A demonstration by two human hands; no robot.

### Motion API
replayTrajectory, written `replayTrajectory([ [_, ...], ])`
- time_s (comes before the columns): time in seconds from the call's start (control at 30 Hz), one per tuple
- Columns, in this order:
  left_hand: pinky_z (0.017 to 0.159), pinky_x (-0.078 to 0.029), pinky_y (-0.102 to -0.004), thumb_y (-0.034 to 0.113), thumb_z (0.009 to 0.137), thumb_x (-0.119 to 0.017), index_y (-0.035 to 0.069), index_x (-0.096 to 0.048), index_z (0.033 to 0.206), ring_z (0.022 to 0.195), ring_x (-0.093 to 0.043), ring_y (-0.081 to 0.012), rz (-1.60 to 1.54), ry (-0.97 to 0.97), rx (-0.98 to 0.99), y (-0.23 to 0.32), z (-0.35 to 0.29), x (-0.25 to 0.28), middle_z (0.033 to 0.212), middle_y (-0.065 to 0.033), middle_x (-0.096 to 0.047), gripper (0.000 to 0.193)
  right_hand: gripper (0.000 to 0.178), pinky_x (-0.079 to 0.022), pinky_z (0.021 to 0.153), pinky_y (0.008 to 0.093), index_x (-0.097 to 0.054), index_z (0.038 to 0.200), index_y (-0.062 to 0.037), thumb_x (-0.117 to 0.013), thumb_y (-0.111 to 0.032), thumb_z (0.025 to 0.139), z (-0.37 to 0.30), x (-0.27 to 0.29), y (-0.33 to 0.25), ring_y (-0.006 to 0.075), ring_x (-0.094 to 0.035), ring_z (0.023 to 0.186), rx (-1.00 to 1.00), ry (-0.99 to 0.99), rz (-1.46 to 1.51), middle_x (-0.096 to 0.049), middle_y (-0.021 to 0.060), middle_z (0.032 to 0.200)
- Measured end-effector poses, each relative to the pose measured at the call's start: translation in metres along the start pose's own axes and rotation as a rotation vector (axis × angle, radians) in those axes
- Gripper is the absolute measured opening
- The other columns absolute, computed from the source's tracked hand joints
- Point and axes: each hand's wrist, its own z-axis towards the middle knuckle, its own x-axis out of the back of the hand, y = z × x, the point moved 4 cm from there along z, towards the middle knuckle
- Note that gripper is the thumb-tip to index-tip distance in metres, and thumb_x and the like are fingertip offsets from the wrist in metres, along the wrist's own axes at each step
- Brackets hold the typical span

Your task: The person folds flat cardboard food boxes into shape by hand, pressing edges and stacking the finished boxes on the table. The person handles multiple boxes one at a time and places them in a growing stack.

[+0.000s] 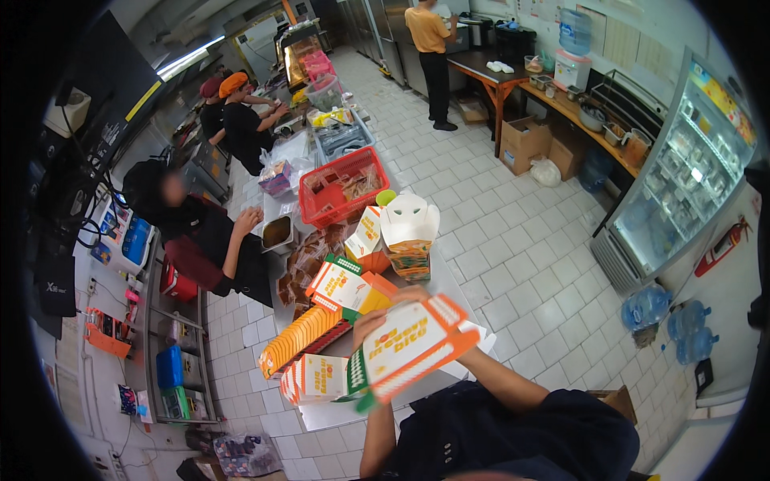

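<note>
A white, orange and green printed food carton (413, 346) is held up in front of me over the table, looking mostly flat and slightly blurred. My left hand (369, 325) grips its left edge, the fingers closed against it. At the far edge my right hand (411, 294) also holds the carton, which hides part of that hand. Just beyond lie more printed cartons (338, 286), one partly opened out. A row of nested orange cartons (298, 341) leans to the left. Another printed carton (324, 377) sits near the table's front left, touching or overlapped by the held one.
A stack of formed white-topped boxes (410, 228) stands at the table's right edge. Brown packets (309, 264), a metal pan (277, 233) and a red basket (343, 186) lie farther off. A co-worker (196, 232) stands across the table; a glass-door fridge (682, 168) is at right.
</note>
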Motion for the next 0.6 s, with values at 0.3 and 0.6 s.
replayTrajectory([
  [0.3,0.107,-0.052,-0.0401,0.018,0.107,-0.062,-0.002,-0.048,0.147,0.128,-0.06,-0.0256,-0.361,0.563,0.656,-0.02,-0.029,0.009,0.143,-0.0153,-0.058,0.046,0.038,-0.055,0.077,0.0303,-0.067,0.129,0.0022,-0.068,-0.027,0.105,-0.012,0.012,0.01,0.0121,-0.068,0.087,-0.481,0.153,0.017,-0.076,0.0089,0.104],
  [0.6,0.111,-0.048,-0.0426,0.029,0.11,-0.06,0.001,-0.058,0.129,0.121,-0.062,-0.0214,-0.676,0.23,0.519,-0.006,-0.024,0.037,0.122,-0.0086,-0.067,0.033,0.03,-0.054,0.098,0.0345,-0.057,0.13,-0.0003,-0.067,-0.01,0.103,-0.006,0.026,0.005,0.0152,-0.068,0.105,-0.367,0.22,-0.003,-0.07,0.0074,0.111],
])
